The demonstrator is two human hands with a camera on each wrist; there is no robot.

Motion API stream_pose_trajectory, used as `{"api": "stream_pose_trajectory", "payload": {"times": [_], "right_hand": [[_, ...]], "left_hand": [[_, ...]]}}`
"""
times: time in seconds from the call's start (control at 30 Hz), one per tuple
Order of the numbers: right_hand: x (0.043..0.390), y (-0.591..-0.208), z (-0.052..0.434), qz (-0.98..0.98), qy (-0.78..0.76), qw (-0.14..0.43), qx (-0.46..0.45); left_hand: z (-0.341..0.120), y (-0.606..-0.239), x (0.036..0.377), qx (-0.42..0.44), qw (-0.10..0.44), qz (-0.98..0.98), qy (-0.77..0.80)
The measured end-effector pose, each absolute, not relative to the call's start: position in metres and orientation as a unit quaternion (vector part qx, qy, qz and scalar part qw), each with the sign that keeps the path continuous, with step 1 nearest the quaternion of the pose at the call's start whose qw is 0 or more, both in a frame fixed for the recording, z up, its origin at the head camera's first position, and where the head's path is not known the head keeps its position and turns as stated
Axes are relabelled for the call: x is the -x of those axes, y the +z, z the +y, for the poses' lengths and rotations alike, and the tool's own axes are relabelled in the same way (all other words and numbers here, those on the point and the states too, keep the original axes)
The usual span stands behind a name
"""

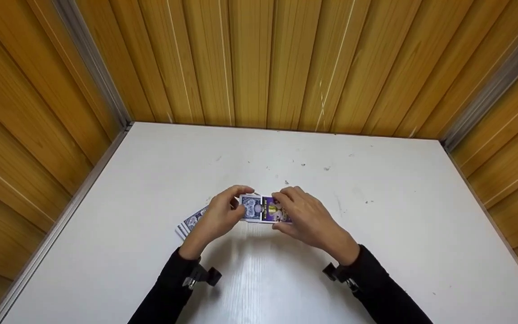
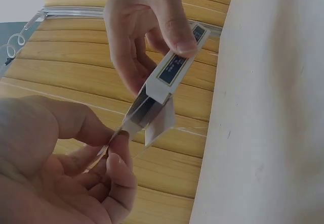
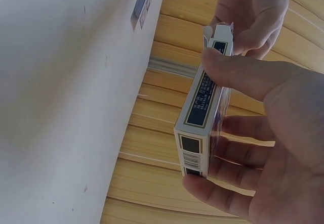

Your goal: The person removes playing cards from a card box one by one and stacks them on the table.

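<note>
My right hand (image 1: 308, 217) grips a playing card box (image 1: 270, 209) by its long narrow sides, with thumb and fingers on opposite edges. The box is white-edged with a purple printed face; a dark label and a barcode show in the right wrist view. Its open end, flap (image 2: 161, 123) folded out, faces my left hand (image 1: 221, 211). That hand pinches a blue-backed playing card (image 1: 251, 207) between thumb and fingers, partly in the box mouth. Whether more cards lie beneath it I cannot tell. Both hands hold these above the table.
Several blue-backed cards lie in a spread stack (image 1: 191, 221) on the white table (image 1: 376, 180), partly hidden by my left hand. Wood-patterned panels (image 1: 250, 63) rise behind and along both sides. Small dark marks dot the tabletop.
</note>
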State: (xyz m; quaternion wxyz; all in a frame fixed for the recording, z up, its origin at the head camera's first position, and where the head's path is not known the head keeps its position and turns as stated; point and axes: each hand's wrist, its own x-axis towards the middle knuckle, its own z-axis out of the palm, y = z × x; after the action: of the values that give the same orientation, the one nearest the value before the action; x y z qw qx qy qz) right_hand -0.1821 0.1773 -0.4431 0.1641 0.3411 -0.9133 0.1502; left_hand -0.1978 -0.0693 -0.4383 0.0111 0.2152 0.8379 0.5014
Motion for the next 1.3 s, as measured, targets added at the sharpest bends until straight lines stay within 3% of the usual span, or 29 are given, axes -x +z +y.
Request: {"api": "stream_pose_trajectory", "payload": {"times": [0.53,0.83,1.3], "right_hand": [[0.181,-0.447,0.174,-0.915,0.137,0.153,-0.346],[0.180,-0.449,0.176,-0.915,0.122,0.158,-0.350],[0.181,-0.441,0.182,-0.919,0.149,0.160,-0.328]], "left_hand": [[-0.071,-0.439,0.185,-0.322,-0.073,0.913,0.238],[-0.063,-0.443,0.181,-0.332,-0.140,0.921,0.149],[-0.078,-0.424,0.180,-0.307,-0.137,0.928,0.163]]}}
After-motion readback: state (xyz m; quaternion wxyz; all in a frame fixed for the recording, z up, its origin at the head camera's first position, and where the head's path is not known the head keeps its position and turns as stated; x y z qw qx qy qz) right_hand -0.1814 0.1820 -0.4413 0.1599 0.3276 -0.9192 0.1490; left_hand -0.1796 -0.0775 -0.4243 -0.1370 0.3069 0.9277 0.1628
